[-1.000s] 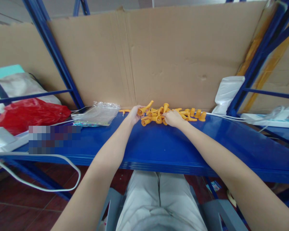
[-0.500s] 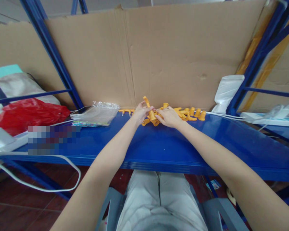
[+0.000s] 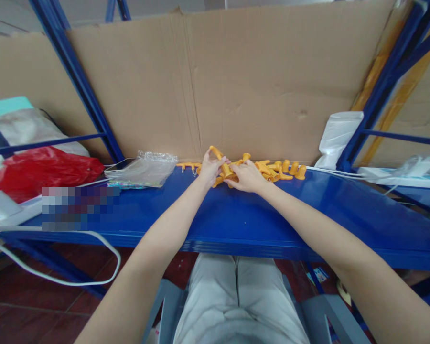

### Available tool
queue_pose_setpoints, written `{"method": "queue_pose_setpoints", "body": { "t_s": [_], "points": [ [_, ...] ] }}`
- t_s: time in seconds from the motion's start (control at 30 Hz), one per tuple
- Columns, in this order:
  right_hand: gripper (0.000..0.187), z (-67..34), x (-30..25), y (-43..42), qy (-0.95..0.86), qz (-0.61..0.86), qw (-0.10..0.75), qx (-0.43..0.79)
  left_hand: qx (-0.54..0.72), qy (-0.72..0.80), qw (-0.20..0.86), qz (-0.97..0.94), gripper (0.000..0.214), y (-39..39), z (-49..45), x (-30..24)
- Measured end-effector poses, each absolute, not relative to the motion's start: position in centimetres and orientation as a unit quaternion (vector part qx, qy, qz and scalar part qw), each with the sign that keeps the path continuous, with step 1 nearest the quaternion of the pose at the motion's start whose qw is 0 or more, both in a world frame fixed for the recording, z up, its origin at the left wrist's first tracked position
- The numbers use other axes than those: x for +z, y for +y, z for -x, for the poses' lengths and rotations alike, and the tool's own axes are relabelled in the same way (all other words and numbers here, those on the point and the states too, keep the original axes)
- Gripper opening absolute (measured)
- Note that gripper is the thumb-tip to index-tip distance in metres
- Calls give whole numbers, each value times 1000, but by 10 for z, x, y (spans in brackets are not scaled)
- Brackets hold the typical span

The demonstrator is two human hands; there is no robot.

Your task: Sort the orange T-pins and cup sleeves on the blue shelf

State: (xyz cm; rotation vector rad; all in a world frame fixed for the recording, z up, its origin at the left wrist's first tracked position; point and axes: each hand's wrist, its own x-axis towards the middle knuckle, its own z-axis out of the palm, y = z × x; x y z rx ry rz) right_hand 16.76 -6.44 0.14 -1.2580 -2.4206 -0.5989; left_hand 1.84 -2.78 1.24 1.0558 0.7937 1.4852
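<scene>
A heap of small orange plastic parts (image 3: 277, 170) lies at the back of the blue shelf (image 3: 236, 215), against the cardboard sheet. My left hand (image 3: 209, 169) is closed around an orange part (image 3: 220, 160) whose curved end sticks up above the fingers. My right hand (image 3: 246, 176) is closed too, pinching the lower, flared end of the same part or one joined to it; the fingers hide the join. The two hands touch just in front of the heap.
A clear plastic bag (image 3: 145, 168) lies left of the hands, with two loose orange pieces (image 3: 187, 166) beside it. A red bag (image 3: 43, 169) and a white cable (image 3: 57, 277) are far left. A white bag (image 3: 338, 136) and a white power strip (image 3: 397, 179) sit at the right.
Both hands lifted an orange part out of the heap and came together on it. The part tilted from lying sideways to standing up, and the hands drew slightly toward me.
</scene>
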Motion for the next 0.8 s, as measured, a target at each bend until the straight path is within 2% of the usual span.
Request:
{"method": "queue_pose_setpoints", "body": {
  "t_s": [0.33, 0.43, 0.63, 0.8],
  "points": [
    [43, -173, 10, -66, -810, 509, 205, -206, 625, 360, 484, -496, 42, -21, -12, 14],
    [43, -181, 10, -61, -799, 523, 212, -207, 623, 385, 402, -550, 33, -18, -10, 10],
    [39, -196, 9, -50, -771, 560, 216, -214, 550, 451, 146, -688, 15, -12, 1, 3],
    [39, -209, 8, -43, -774, 559, 202, -220, 488, 448, 88, -744, 13, -8, 7, -1]
  ]
}}
